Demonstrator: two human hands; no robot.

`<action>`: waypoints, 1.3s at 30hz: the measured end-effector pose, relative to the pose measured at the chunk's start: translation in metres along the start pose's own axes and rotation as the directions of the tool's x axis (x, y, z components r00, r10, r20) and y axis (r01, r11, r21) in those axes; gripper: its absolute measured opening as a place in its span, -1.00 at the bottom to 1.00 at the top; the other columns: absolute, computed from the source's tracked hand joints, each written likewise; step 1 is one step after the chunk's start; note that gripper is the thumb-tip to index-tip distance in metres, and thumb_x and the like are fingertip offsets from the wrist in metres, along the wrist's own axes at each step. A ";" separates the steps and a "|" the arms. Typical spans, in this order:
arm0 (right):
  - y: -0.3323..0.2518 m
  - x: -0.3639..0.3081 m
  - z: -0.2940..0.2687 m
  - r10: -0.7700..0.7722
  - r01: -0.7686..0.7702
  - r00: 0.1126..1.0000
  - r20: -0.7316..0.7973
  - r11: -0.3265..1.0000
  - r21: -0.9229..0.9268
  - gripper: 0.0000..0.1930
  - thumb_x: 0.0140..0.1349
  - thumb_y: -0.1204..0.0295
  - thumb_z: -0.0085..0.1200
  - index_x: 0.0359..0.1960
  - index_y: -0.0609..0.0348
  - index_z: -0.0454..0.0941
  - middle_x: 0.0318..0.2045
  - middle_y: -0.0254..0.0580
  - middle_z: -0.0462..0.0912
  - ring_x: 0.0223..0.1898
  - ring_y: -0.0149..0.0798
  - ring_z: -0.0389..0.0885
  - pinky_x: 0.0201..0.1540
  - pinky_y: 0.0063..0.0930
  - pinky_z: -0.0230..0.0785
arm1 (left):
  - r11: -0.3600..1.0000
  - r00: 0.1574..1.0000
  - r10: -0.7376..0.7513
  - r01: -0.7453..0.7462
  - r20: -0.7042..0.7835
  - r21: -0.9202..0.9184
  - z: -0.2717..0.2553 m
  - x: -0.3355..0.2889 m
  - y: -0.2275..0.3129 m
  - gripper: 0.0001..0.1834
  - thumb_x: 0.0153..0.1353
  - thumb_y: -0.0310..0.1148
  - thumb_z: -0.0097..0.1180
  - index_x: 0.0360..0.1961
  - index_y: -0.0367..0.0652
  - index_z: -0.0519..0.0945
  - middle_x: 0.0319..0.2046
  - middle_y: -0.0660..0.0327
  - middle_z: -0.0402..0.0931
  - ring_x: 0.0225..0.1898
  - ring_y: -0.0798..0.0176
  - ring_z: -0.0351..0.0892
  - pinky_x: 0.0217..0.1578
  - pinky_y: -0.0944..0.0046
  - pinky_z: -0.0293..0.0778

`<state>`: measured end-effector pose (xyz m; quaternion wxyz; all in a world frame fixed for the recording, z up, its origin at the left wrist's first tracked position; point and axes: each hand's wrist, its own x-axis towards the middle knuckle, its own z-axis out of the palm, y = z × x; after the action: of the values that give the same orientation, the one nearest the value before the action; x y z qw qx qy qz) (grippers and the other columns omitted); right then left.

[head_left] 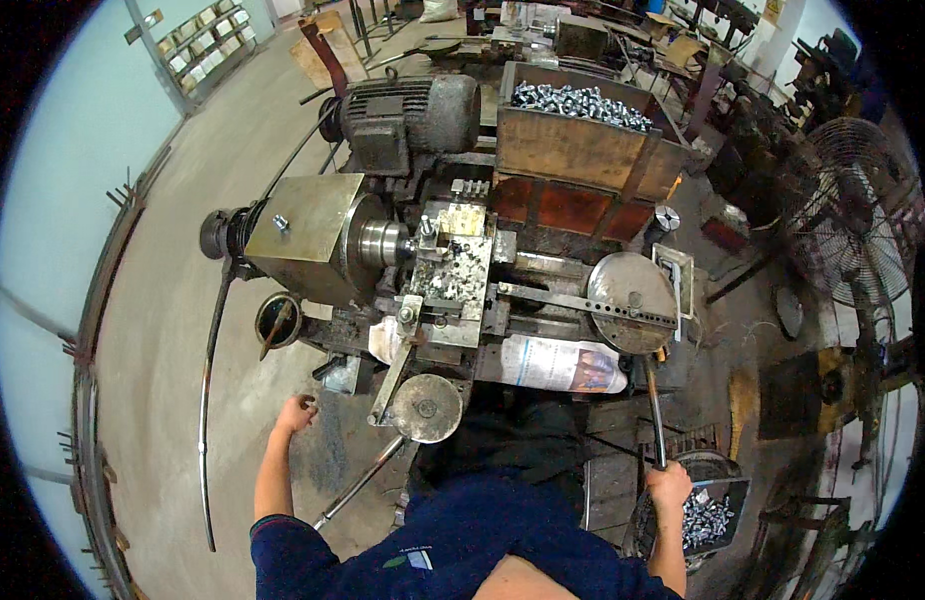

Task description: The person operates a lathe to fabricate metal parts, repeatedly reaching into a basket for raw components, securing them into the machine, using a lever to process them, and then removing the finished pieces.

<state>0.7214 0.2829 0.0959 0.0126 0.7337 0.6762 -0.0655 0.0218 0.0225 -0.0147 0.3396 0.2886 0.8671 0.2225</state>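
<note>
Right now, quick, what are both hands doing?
Left hand: fingers curled; too small to tell if something is pinched inside.
Right hand: closed around the end of a long metal lever.

Pale blue-green wall (pixel 88 110) down the left side, curved by the fisheye. Rack (pixel 205 45) on it near the top, rows of pale cards or booklets, contents unreadable. Dark rail (pixel 105 270) along the wall foot, short rods poking out. Concrete floor (pixel 163 330), grey-beige, brightly lit on the left. White sack (pixel 440 10) on the floor at the far end. Upper right: white wall or column (pixel 795 35) with a yellow sign (pixel 775 8). Big round wire-guard fan (pixel 851 235) at right; that side cluttered and darker.
</note>
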 end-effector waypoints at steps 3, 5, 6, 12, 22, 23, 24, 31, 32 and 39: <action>0.019 0.018 0.003 -0.042 0.044 0.999 0.015 0.982 -0.184 -0.70 -0.18 0.20 0.03 -0.54 0.19 0.56 -0.48 0.08 0.60 -0.39 0.07 0.60 -0.30 -0.11 0.44 | 0.999 1.000 -0.006 0.007 -0.021 0.036 -0.010 -0.006 0.023 -0.61 0.01 -0.40 0.09 -0.11 -0.40 0.49 -0.52 0.01 0.55 -0.59 0.26 0.55 -0.52 0.25 0.47; 0.031 0.047 -0.008 0.108 -0.094 0.991 0.074 0.980 -0.176 -0.65 -0.11 0.15 0.00 -0.58 0.25 0.50 -0.46 0.03 0.58 -0.34 0.07 0.58 -0.26 -0.11 0.43 | 0.998 0.996 -0.007 0.013 -0.090 0.064 -0.016 -0.007 0.037 -0.60 0.01 -0.41 0.09 -0.11 -0.39 0.49 -0.49 -0.01 0.56 -0.59 0.25 0.56 -0.51 0.25 0.48; 0.041 0.063 -0.011 0.123 -0.109 0.991 0.055 0.973 -0.204 -0.64 -0.11 0.13 0.01 -0.54 0.24 0.51 -0.44 0.04 0.58 -0.33 0.07 0.58 -0.25 -0.13 0.43 | 0.994 0.994 -0.034 0.045 -0.107 0.101 -0.021 -0.001 0.035 -0.59 0.01 -0.35 0.10 -0.11 -0.34 0.50 -0.40 -0.05 0.58 -0.46 0.12 0.60 -0.40 0.20 0.50; 0.057 0.181 -0.050 0.254 -0.255 0.966 -0.045 0.916 -0.309 -0.59 -0.11 0.18 0.02 -0.24 0.16 0.50 -0.16 -0.03 0.55 -0.09 -0.02 0.50 -0.03 0.00 0.26 | 0.913 0.981 0.081 -0.001 -0.179 0.408 -0.026 0.028 0.073 -0.49 0.03 -0.17 0.11 0.01 -0.19 0.45 -0.14 0.00 0.52 -0.10 -0.04 0.50 -0.11 0.11 0.42; 0.013 0.171 -0.033 -0.113 -0.002 0.887 -0.448 0.968 -0.250 -0.30 -0.27 0.24 0.06 0.08 0.07 0.34 0.09 0.00 0.35 0.20 -0.03 0.20 0.22 0.07 -0.07 | 0.823 0.956 0.043 0.131 -0.291 0.552 0.035 0.053 0.078 -0.48 0.10 0.07 0.00 -0.29 -0.26 0.51 -0.34 -0.10 0.54 -0.24 -0.10 0.55 -0.26 -0.02 0.45; 0.010 0.164 -0.034 -0.147 0.038 0.858 -0.492 0.974 -0.224 -0.28 -0.28 0.24 0.06 0.09 0.07 0.33 0.10 0.01 0.34 0.21 -0.03 0.19 0.23 0.05 -0.07 | 0.864 0.929 -0.014 0.197 -0.369 0.463 0.058 0.060 0.055 -0.47 0.09 0.09 0.00 -0.32 -0.26 0.51 -0.36 -0.11 0.54 -0.25 -0.11 0.55 -0.26 -0.03 0.45; 0.002 0.156 -0.040 -0.133 0.051 0.871 -0.473 0.982 -0.183 -0.29 -0.30 0.24 0.11 0.06 0.10 0.37 0.09 0.04 0.34 0.20 0.00 0.20 0.22 0.02 -0.06 | 0.893 0.892 -0.084 0.265 -0.444 0.364 0.076 0.066 0.035 -0.46 0.09 0.11 0.00 -0.35 -0.26 0.51 -0.39 -0.13 0.54 -0.26 -0.12 0.55 -0.27 -0.04 0.45; -0.026 0.151 -0.064 -0.279 0.352 0.778 -0.563 0.936 0.022 -0.46 -0.30 0.36 0.08 -0.13 0.20 0.49 -0.01 0.04 0.42 0.06 0.06 0.32 0.14 -0.13 0.10 | 0.716 0.991 0.129 -0.113 0.028 0.689 0.026 0.077 0.039 -0.54 0.08 0.04 0.02 -0.22 -0.16 0.46 -0.30 -0.07 0.55 -0.21 -0.02 0.56 -0.25 -0.02 0.44; -0.041 0.152 -0.073 -0.326 0.407 0.733 -0.598 0.914 0.001 -0.51 -0.31 0.39 0.07 -0.19 0.23 0.51 -0.05 0.05 0.45 0.02 0.06 0.36 0.11 -0.18 0.16 | 0.717 0.989 0.146 -0.107 0.002 0.689 0.024 0.074 0.046 -0.55 0.08 0.02 0.03 -0.24 -0.16 0.46 -0.30 -0.07 0.55 -0.22 -0.04 0.55 -0.25 -0.02 0.44; -0.205 0.136 -0.126 -0.547 0.747 0.647 -0.530 0.595 0.297 -0.55 -0.35 0.42 0.08 -0.26 0.24 0.54 -0.20 -0.03 0.55 -0.06 0.05 0.42 0.07 -0.17 0.21 | 0.915 0.964 0.182 -0.094 -0.193 0.391 0.036 0.047 0.029 -0.57 0.06 -0.13 0.10 -0.13 -0.20 0.45 -0.28 -0.07 0.54 -0.23 -0.11 0.54 -0.22 0.00 0.44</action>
<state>0.5381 0.4490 0.2200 -0.3323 0.4042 0.8474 -0.0895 0.0295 0.0811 -0.0436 0.1604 0.3825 0.9038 0.1057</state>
